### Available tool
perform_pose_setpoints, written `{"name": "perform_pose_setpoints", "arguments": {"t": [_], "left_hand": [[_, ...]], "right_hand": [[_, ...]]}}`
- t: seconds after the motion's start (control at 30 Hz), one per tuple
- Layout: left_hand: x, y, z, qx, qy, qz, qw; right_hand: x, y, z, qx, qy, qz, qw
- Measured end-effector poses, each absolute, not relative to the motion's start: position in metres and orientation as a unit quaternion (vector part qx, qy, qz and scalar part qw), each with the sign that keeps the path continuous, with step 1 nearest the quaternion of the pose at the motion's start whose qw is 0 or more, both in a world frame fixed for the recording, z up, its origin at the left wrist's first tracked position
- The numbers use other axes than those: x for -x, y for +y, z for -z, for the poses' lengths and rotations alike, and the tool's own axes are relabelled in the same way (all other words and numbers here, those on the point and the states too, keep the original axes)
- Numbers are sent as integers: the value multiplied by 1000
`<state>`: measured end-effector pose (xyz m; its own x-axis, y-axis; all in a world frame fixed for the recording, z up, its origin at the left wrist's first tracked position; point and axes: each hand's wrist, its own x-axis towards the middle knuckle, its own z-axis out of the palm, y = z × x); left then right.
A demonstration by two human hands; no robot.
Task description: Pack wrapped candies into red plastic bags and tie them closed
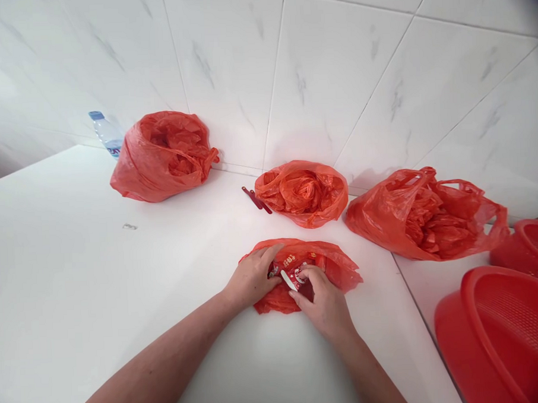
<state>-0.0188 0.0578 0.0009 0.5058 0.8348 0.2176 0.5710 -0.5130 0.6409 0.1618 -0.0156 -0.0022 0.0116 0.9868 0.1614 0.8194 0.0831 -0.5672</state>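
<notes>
A red plastic bag (338, 270) lies opened out on the white table in front of me, with red printed packets (289, 261) inside it. My left hand (254, 275) is closed at the bag's left side, its fingers over the rim and its thumb reaching inward. Between thumb and fingers, my right hand (320, 297) pinches a small red-and-white printed packet (294, 279) with a white edge, over the bag's mouth. The left fingertips are partly hidden by the plastic.
Along the tiled wall stand three more red plastic bags (160, 164), (302, 194), (423, 218). Dark red strips (256, 200) lie beside the middle one. A water bottle (106, 134) stands at the back left, red plastic baskets (475, 329) at the right. A small clear scrap (130, 226) lies on the table (76, 281).
</notes>
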Motion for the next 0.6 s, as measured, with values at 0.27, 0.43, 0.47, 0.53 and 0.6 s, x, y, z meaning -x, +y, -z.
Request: {"name": "perform_pose_setpoints", "arguments": {"t": [0.27, 0.43, 0.47, 0.53, 0.6], "left_hand": [[15, 58, 2, -658, 425, -401, 475], [14, 59, -2, -598, 409, -423, 544], [14, 58, -2, -591, 407, -424, 553], [14, 58, -4, -584, 406, -420, 564], [14, 57, -5, -584, 407, -414, 567]], "right_hand": [[-160, -16, 1, 660, -687, -159, 261], [-161, -15, 0, 660, -687, -162, 255], [-161, -15, -1, 657, -690, -164, 256], [-161, -16, 0, 646, -694, -165, 269], [-160, -17, 0, 635, -691, -158, 307]]}}
